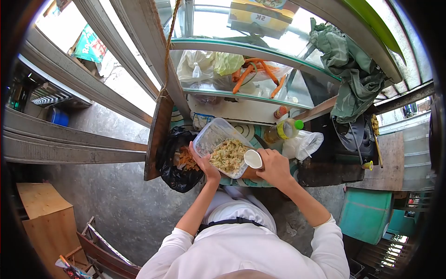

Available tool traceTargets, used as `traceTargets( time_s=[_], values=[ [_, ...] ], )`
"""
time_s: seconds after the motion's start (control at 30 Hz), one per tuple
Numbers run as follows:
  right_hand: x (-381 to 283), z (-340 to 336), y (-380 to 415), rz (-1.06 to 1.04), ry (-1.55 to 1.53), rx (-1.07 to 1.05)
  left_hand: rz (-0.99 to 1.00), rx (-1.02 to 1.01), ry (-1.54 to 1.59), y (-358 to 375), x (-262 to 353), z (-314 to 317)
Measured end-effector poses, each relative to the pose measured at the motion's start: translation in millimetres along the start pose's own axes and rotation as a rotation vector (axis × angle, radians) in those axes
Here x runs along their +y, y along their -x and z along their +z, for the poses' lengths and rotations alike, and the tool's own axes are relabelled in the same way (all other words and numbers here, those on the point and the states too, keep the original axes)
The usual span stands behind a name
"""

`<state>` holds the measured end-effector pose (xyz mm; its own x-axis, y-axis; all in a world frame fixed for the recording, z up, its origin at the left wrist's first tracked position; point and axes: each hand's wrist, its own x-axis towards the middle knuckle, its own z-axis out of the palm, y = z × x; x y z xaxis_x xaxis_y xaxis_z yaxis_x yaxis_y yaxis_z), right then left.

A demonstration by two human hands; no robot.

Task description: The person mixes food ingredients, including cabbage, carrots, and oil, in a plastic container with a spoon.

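My left hand (206,168) grips the near left side of a clear plastic food container (207,137), its fingers partly hidden. In the container lies a pale mix of shredded vegetables (228,156) with a floury look. My right hand (274,168) is closed around a small white cup (253,159), held at the container's right edge with its mouth facing up. Left of the container, a black plastic bag (180,180) holds orange and pale peelings (184,159). Beyond my right hand stands a bottle with a green cap (290,129), next to a white plastic bag (304,145).
Carrots (256,74) and a cabbage (228,63) lie behind glass on a shelf. A green cloth (355,76) hangs at the right above a black stove (353,139). A wooden post (162,111) borders the counter's left. A knife blade (261,141) lies near the bottle.
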<state>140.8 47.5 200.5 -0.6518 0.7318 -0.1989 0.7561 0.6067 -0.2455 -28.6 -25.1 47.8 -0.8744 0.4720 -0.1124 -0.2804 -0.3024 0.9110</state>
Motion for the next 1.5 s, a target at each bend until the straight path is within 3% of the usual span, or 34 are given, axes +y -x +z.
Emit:
traceTargets(
  time_s=[0.4,0.5,0.7,0.83,0.93,1.03,1.07,1.17,1.27,1.33,1.4,1.47,1.5],
  values=[
    [-3,5,3,-0.004,-0.022,-0.007,-0.015,-0.009,0.021,1,5,6],
    [0,0,-1,0.011,-0.158,0.031,-0.023,-0.002,0.018,0,7,7],
    [16,26,-41,0.072,-0.793,0.546,0.03,-0.014,-0.071,-4,2,-3],
    [60,102,-111,0.351,-0.999,0.703,0.05,-0.04,-0.092,-7,2,-16],
    [72,115,-159,0.446,-0.839,0.873,0.05,-0.033,-0.067,-6,2,-23],
    [101,144,-198,0.357,-0.78,1.023,0.042,-0.037,-0.071,-4,-1,-27],
    [107,150,-199,0.396,-0.86,0.901,0.031,-0.051,-0.032,-3,-2,-27],
    [108,169,-194,0.412,-0.819,0.925,0.034,-0.07,-0.042,-2,-4,-28],
    [93,168,-142,0.472,-0.74,0.745,0.005,-0.073,-0.048,0,-5,-26],
    [71,121,-75,0.362,-0.942,0.484,-0.007,-0.104,-0.034,-1,-5,-25],
    [63,71,-5,0.402,-0.937,0.357,0.003,-0.144,-0.027,-2,-4,-22],
    [77,57,36,0.559,-0.514,0.835,0.012,-0.17,-0.056,-2,-3,-19],
    [99,53,47,0.577,-0.144,0.945,0.014,-0.184,-0.07,-1,-3,-19]
  ],
)
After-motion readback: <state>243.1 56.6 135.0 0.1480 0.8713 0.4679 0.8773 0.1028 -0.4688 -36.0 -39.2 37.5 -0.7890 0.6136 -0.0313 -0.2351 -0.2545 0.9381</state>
